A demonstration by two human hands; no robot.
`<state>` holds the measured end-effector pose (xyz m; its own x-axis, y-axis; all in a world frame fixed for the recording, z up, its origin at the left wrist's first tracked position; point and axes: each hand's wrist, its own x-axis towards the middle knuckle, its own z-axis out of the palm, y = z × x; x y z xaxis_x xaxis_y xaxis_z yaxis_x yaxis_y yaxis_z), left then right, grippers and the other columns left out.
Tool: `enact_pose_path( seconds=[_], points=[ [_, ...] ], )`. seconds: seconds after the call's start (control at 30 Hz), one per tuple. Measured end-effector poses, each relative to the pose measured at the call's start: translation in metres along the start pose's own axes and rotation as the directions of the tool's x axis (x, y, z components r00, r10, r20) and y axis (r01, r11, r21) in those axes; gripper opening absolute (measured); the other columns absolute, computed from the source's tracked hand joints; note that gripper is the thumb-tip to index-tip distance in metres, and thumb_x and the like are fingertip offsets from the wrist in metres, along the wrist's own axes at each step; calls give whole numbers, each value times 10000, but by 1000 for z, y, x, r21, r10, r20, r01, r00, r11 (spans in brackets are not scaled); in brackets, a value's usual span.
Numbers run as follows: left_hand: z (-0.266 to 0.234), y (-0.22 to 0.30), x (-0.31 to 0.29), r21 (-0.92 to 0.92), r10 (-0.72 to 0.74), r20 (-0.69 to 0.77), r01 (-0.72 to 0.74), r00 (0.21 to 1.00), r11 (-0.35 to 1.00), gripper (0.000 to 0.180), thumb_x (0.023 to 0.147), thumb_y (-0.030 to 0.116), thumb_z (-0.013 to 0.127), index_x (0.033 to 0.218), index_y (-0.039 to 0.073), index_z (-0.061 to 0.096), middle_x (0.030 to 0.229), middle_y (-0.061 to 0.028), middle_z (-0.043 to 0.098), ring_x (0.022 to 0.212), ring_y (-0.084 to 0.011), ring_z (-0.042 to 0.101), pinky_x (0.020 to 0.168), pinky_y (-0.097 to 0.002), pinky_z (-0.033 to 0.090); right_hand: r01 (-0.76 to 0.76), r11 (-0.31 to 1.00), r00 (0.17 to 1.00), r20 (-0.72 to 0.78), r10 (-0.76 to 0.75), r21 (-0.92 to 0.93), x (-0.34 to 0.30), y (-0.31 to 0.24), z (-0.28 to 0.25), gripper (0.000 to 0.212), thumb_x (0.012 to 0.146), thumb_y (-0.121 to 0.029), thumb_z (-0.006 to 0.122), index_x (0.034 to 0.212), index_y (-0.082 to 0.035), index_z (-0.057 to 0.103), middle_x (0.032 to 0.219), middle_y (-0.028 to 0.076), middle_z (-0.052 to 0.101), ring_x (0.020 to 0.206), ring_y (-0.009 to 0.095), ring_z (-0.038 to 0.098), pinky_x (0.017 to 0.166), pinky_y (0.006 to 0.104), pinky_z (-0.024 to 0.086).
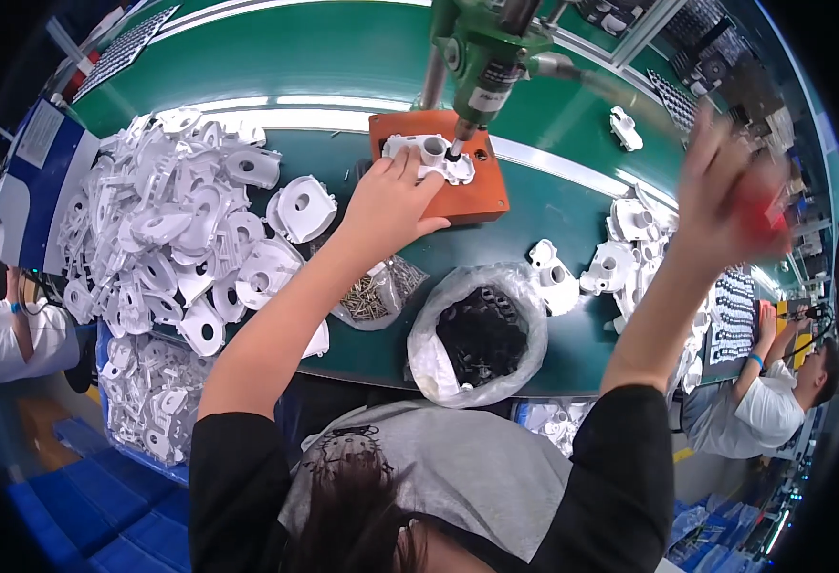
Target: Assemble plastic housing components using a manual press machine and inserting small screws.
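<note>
Now: left hand (386, 205) flat, pressing white part (429, 158) on orange block (458, 196) under driver (482, 67) | right hand (725, 191) raised, blurred, grip unclear | big pile (167, 224) waits, few parts (620, 258) right.

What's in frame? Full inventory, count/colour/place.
orange fixture block: one, orange, centre of the green bench
white part on fixture: one, white, on the block under the tool tip
powered driver: one, green, hanging above the block
white moulded housings, left heap: many, white, left of bench
white housings, right group: several, white, right of bench
bag of screws: one, clear with metallic screws, front centre
bag of black parts: one, clear with black pieces, front centre-right
blue crates: several, blue, lower left
co-workers: two, white shirts, far left and far right
left hand: pressing on the white part
right hand: raised, blurred, something red at it
</note>
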<state>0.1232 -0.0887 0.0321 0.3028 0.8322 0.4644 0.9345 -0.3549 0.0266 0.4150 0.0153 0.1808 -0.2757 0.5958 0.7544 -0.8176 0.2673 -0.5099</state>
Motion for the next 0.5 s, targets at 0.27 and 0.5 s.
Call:
enact_pose_path(
  seconds=[0.27, 0.5],
  points=[
    [7, -5, 0, 19, -26, 13, 26, 1000, 999, 559, 721, 447, 688, 1075, 48, 523, 1202, -276, 514, 1137, -351, 504, 925, -395, 386, -3, 773, 1000, 12, 14, -634, -114, 34, 24, 352, 748, -348, 504, 715, 1, 547, 815, 216, 636, 1111, 409, 464, 1023, 529, 230],
    [1, 1, -1, -40, -78, -41, 76, 996, 996, 637, 702, 444, 716, 1093, 0, 480, 1094, -205, 589, 1002, -346, 566, 886, -392, 421, 106, 983, 994, -14, -110, -152, 45, 11, 26, 612, 735, -509, 602, 1045, 15, 541, 805, 138, 572, 941, 330, 554, 1027, 518, 270]
  ],
)
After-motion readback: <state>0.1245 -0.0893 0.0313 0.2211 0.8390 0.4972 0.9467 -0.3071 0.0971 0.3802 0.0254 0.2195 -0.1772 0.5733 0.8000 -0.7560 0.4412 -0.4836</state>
